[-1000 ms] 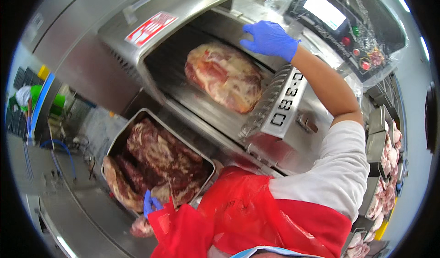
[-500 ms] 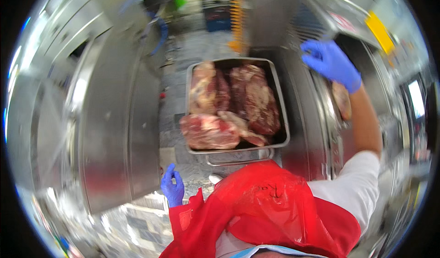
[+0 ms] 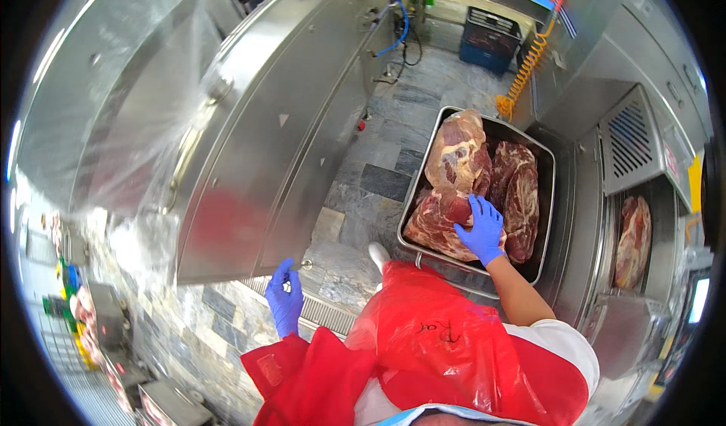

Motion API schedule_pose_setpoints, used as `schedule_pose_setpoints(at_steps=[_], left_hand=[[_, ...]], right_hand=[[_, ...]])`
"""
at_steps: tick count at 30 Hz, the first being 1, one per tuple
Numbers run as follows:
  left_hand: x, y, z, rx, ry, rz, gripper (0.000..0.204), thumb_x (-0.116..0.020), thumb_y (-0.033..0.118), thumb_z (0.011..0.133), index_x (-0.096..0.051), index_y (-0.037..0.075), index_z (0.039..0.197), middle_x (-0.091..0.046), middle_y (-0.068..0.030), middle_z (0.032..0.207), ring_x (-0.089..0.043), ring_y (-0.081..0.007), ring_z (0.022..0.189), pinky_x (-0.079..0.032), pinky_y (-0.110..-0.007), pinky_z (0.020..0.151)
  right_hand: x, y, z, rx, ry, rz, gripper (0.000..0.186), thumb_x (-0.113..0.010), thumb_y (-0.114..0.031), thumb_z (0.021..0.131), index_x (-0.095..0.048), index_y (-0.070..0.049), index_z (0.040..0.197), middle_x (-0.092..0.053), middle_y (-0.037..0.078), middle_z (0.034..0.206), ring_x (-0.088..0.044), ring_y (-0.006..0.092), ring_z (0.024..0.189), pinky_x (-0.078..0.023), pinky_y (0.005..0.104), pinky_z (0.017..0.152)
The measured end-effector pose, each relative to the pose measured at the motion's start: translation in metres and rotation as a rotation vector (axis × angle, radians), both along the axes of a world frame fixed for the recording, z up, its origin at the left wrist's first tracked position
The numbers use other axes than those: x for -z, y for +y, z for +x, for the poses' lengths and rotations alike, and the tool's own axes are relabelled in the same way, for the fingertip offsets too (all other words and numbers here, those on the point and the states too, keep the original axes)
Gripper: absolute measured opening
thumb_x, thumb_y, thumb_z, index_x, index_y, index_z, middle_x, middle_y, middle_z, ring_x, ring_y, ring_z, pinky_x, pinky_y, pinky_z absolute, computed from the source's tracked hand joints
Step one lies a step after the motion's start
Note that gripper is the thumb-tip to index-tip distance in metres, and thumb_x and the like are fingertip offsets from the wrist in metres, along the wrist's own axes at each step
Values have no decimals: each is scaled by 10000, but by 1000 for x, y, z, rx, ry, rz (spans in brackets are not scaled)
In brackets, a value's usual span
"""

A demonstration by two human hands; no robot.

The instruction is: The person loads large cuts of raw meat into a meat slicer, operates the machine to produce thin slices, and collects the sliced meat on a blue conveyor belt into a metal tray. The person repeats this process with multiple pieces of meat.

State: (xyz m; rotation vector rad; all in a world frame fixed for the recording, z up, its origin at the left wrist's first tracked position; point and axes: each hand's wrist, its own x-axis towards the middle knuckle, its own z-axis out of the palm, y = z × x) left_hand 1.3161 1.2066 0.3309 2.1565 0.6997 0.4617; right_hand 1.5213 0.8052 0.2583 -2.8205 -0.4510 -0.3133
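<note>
My right hand, in a blue glove, lies with spread fingers over the near piece of raw meat. That piece sits in a deep steel tub. Behind it in the tub is a fattier meat piece, and a darker red meat piece lies along the right side. My left hand, also gloved in blue, hangs in the air by the lower corner of a steel cabinet. Its fingers are loosely bent and apart, with nothing in them.
Right of the tub stands a steel machine with a meat piece in its bay. A coiled orange hose hangs near a dark crate. A floor drain grate runs near my feet.
My right hand has come down from the machine on the right onto the near meat in the tub. My left hand stays low and empty. The view has turned left.
</note>
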Motion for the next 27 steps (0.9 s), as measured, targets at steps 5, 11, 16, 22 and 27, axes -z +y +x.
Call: schedule_pose_setpoints(at_steps=[5, 11, 16, 22, 27], left_hand=[[-37, -6, 145, 601, -32, 358, 275, -589, 56, 833, -636, 55, 1105, -672, -113, 912, -633, -218, 793, -488, -349, 706], [30, 26, 317, 823, -32, -58, 289, -587, 94, 841, -630, 66, 1125, -664, -122, 863, -622, -276, 727, -494, -388, 714], [257, 130, 399, 962, 622, 273, 295, -505, 276, 881, -613, 7, 939, -622, -237, 958, -600, -413, 878, -480, -448, 754], [359, 208, 435, 1694, 989, 619, 150, -532, 157, 790, -632, 66, 853, -621, -137, 717, -580, -317, 584, -449, -443, 500], [382, 202, 496, 1292, 1194, 265, 120, -535, 171, 804, -607, 75, 811, -608, -101, 692, -566, -251, 565, -437, -388, 487]], right_hand=[[7, 7, 4, 116, -135, 64, 648, -702, -434, 682, -542, -93, 1210, -554, 126, 1187, -518, 318, 1102, -373, 444, 951], [21, 16, 5, 254, -176, 168, 536, -686, -389, 697, -584, -84, 1126, -617, 105, 1106, -574, 292, 1025, -413, 418, 900], [23, 28, 14, 543, -212, 193, 390, -683, -344, 675, -622, -114, 983, -657, 73, 983, -608, 276, 921, -424, 408, 837], [12, 34, 20, 772, -118, 170, 300, -669, -270, 655, -644, -144, 926, -659, 58, 958, -608, 261, 878, -426, 404, 813], [6, 46, 45, 1039, -110, 297, 227, -667, -253, 701, -668, -120, 885, -669, 79, 842, -629, 259, 757, -465, 382, 718]])
